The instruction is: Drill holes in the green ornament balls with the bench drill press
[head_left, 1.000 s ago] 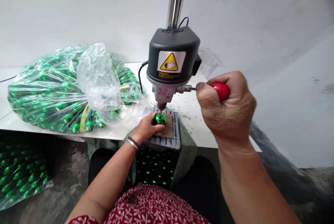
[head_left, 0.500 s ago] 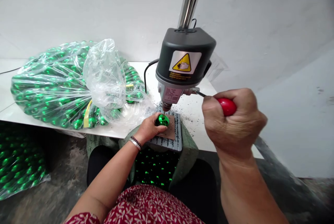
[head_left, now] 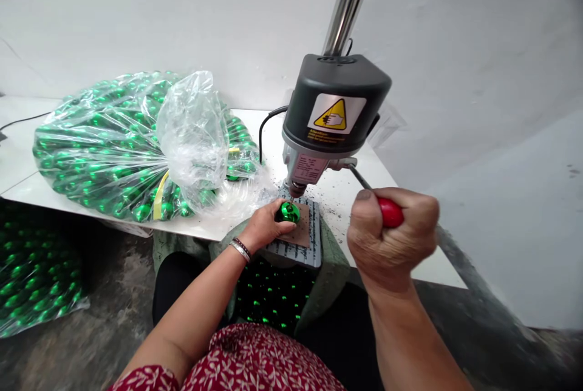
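A shiny green ball sits under the bit of a bench drill press. My left hand is closed around the ball's left side, thumb at the front and fingers behind. Beneath the ball lies a brown board on the drill's grey base plate. The bit comes down at the top of the ball; whether it has entered cannot be made out. My right hand grips the red knob of the drill's feed lever, to the right of the machine.
A big clear bag of green balls fills the white table's left side. Another bag of balls stands on the floor at left. Below the base plate, a green sack holds more balls between my knees. Dark shavings surround the base.
My right hand has pulled the red knob downward, tilting the lever lower. The left hand keeps its hold on the ball. The whole view has shifted slightly.
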Motion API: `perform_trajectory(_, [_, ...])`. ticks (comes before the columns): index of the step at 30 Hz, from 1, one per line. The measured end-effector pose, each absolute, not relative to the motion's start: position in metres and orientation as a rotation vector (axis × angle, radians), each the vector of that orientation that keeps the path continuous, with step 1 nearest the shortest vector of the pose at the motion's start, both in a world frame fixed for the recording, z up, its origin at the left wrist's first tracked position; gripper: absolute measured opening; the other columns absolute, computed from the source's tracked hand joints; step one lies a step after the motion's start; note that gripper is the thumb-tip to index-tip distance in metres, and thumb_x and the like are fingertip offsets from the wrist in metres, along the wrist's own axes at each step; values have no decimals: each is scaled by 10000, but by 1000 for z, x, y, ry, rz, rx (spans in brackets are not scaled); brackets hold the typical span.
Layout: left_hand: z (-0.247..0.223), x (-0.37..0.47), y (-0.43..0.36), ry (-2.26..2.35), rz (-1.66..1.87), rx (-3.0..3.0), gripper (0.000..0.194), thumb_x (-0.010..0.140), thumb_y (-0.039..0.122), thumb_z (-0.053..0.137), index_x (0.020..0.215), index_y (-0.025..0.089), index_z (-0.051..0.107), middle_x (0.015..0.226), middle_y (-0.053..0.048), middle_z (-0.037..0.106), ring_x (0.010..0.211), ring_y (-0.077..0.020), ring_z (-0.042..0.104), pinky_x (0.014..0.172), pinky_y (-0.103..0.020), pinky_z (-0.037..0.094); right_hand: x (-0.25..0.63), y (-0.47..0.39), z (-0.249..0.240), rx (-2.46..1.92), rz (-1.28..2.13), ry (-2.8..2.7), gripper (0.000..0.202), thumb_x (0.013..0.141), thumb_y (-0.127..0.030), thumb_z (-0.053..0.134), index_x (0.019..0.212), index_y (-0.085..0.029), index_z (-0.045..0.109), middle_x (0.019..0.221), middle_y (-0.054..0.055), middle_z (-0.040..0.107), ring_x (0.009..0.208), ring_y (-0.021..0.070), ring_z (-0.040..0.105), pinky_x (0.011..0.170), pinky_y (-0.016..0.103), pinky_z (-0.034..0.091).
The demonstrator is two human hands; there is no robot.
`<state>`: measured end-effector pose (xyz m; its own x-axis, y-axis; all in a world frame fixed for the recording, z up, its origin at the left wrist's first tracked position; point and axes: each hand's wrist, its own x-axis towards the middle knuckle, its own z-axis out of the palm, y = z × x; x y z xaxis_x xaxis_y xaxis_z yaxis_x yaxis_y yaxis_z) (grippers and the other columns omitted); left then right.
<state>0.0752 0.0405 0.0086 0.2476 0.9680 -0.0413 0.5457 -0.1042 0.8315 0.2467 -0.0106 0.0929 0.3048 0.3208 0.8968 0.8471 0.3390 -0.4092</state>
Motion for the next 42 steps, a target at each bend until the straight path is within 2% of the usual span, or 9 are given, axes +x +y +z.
perform_trajectory(5, [10, 76, 40, 1410, 675, 1764, 520, 802, 226, 794, 1314, 207, 709, 1160, -32, 799, 1041, -232, 729, 980, -330, 564, 245, -10, 79, -1240, -482, -1227, 146, 944, -371, 615, 882, -240, 598, 756, 3, 660, 666, 140, 624, 648, 299, 507])
perform_trajectory(15, [7, 75, 41, 1415, 666, 1777, 528, 816, 254, 792, 1331, 197, 692, 1170, -41, 794, 1057, -240, 725, 978, -340, 556, 245, -9, 58, -1182, -449, -1260, 190, 926, -401, 619, 891, -219, 578, 750, -8, 647, 659, 127, 631, 633, 279, 495])
perform_trajectory(22, [4, 75, 38, 1379, 741, 1774, 513, 785, 213, 794, 1289, 197, 702, 1142, -28, 781, 1044, -231, 715, 975, -336, 551, 245, 7, 134, -1280, -239, -1170, 286, 856, -496, 597, 842, -214, 551, 713, -33, 552, 615, 97, 502, 594, 266, 419])
perform_trajectory(25, [1, 71, 32, 1282, 789, 1772, 553, 753, 200, 798, 1295, 193, 690, 1133, -24, 767, 1026, -225, 706, 966, -337, 558, 247, 20, 166, -1367, -118, -1183, 243, 840, -431, 614, 789, -228, 489, 666, -72, 465, 596, 76, 444, 611, 263, 399])
perform_trajectory(28, [1, 60, 22, 1140, 798, 1763, 597, 743, 216, 797, 1326, 189, 670, 1194, -43, 753, 1084, -234, 695, 1009, -357, 552, 248, 26, 173, -1389, -98, -1182, 223, 835, -385, 628, 789, -234, 471, 665, -84, 468, 611, 74, 445, 639, 267, 406])
perform_trajectory(32, [7, 40, 7, 1003, 679, 1784, 706, 744, 249, 806, 1426, 203, 633, 1343, -78, 721, 1195, -254, 670, 1074, -386, 530, 247, 25, 169, -1349, -90, -1166, 225, 792, -439, 603, 807, -238, 502, 694, -65, 528, 648, 92, 475, 663, 285, 419])
perform_trajectory(36, [10, 24, -7, 965, 503, 1810, 865, 728, 370, 882, 1528, 215, 590, 1216, -81, 765, 968, -218, 704, 927, -362, 581, 243, 21, 174, -1413, -17, -1094, 284, 687, -507, 581, 778, -249, 506, 699, -35, 564, 664, 116, 496, 685, 321, 441])
perform_trajectory(39, [8, 10, -9, 1218, 732, 1770, 584, 864, 411, 756, 1412, 221, 688, 1153, -76, 778, 834, -173, 685, 847, -329, 590, 241, 20, 178, -1457, -3, -1053, 342, 636, -567, 573, 765, -257, 511, 690, -9, 594, 655, 137, 505, 680, 343, 439])
perform_trajectory(42, [5, -27, 2, 1849, 1284, 1643, 415, 949, 390, 594, 1304, 212, 715, 1143, -100, 774, 956, -223, 710, 962, -390, 584, 241, 18, 178, -1474, 44, -1041, 393, 604, -627, 568, 748, -265, 513, 629, -7, 578, 599, 150, 483, 625, 340, 408])
